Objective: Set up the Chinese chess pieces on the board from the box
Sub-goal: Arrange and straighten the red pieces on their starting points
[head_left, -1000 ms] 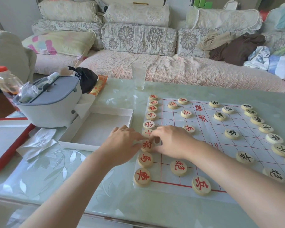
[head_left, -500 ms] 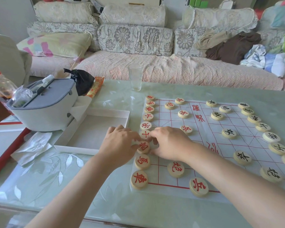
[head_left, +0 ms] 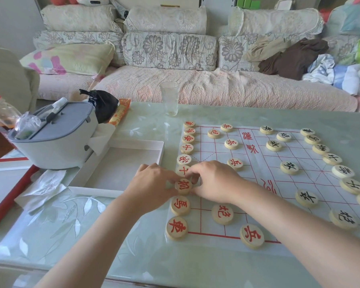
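A white board sheet with red grid lines [head_left: 264, 183] lies on the table. Round wooden pieces with red characters line its left edge and pieces with black characters [head_left: 289, 167] line its right edge. My left hand [head_left: 152, 186] and my right hand [head_left: 214, 180] meet at the left column. Both pinch the same red elephant piece [head_left: 183, 186] by its rim, between the red advisor piece [head_left: 183, 170] above and the red horse piece [head_left: 179, 205] below. The empty white box tray [head_left: 121, 163] sits just left of the board.
A grey lidded container [head_left: 56, 136] stands at the left, with crumpled plastic [head_left: 44, 183] and a red-edged box lid [head_left: 6, 196] near it. A clear glass [head_left: 169, 98] stands behind the board. A black bag [head_left: 102, 104] lies beside the container. A sofa runs behind the table.
Both hands stay on the red elephant piece in the left column. The camera has tilted slightly, so the scene sits a little higher in view.
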A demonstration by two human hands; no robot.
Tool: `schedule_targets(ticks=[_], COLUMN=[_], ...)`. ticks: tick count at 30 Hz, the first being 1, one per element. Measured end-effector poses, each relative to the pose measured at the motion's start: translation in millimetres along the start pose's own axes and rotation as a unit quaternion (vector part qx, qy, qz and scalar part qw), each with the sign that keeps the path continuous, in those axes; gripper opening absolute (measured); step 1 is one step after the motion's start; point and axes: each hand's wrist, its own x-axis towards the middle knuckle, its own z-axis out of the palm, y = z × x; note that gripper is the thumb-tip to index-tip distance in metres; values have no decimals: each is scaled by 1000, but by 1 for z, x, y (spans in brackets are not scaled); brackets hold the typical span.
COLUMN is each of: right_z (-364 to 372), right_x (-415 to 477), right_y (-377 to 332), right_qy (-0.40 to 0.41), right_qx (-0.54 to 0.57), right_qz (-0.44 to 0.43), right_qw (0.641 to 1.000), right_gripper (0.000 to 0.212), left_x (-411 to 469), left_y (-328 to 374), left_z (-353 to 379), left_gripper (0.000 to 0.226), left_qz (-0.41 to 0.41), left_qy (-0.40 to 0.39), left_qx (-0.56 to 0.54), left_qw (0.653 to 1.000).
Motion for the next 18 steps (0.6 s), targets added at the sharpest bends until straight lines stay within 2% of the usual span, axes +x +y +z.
schedule_targets(ticks=[9,13,18], right_z=[0,-14,-5], right_x=[2,13,22], right_y=[1,12,18], right_qy=[-18,21,40], right_qx=[25,66,41], right_qz=[13,49,53], right_qw=[999,996,997], right_gripper=[34,27,30], left_x=[3,9,21], left_y=[-3,-7,-1], left_z=[0,-1,6], left_gripper=[35,35,30], left_qz=[0,-22,-40], left_qy=[-4,1,24], left_qx=[-13,-32,3], left_qw=[1000,999,999])
